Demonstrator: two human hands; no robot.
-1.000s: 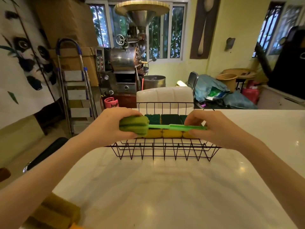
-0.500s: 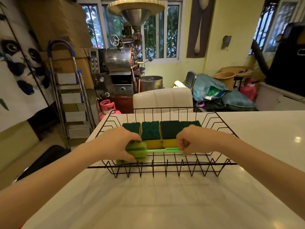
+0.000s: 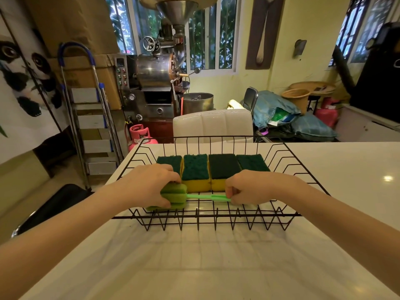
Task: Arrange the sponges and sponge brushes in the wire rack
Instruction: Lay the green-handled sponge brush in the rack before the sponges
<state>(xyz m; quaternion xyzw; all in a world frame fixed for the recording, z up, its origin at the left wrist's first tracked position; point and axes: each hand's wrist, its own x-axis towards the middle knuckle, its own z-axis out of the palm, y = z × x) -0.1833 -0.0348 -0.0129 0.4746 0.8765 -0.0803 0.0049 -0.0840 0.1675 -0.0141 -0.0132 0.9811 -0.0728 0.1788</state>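
Sponge brush point(image 3: 194, 197), green, lies level across the front part of the black wire rack point(image 3: 207, 215), just below the middle of the frame, its foam head to the left and its thin plastic handle running right. The left hand point(image 3: 149, 187) is closed over the foam head, thumb beneath and fingers over the top, so that grip is clamped on the head. The right hand point(image 3: 251, 188) pinches the far end of the handle between thumb and fingers, a grip likewise closed on the brush. Whether the brush rests on the rack's wires or hangs just above them cannot be told.

Behind the brush, toward the rack's rear, four sponges point(image 3: 213, 169) sit side by side in a row, dark green scouring faces up and yellow foam showing at their near edges. The leftmost is partly hidden by the left hand.

The rack stands on a pale, glossy bench point(image 3: 194, 267) that fills the lower frame. Beyond its far edge is a white padded chair back point(image 3: 213, 124). In the upper middle stands a metal roasting machine point(image 3: 160, 72), with a stepladder point(image 3: 91, 118) at the left.
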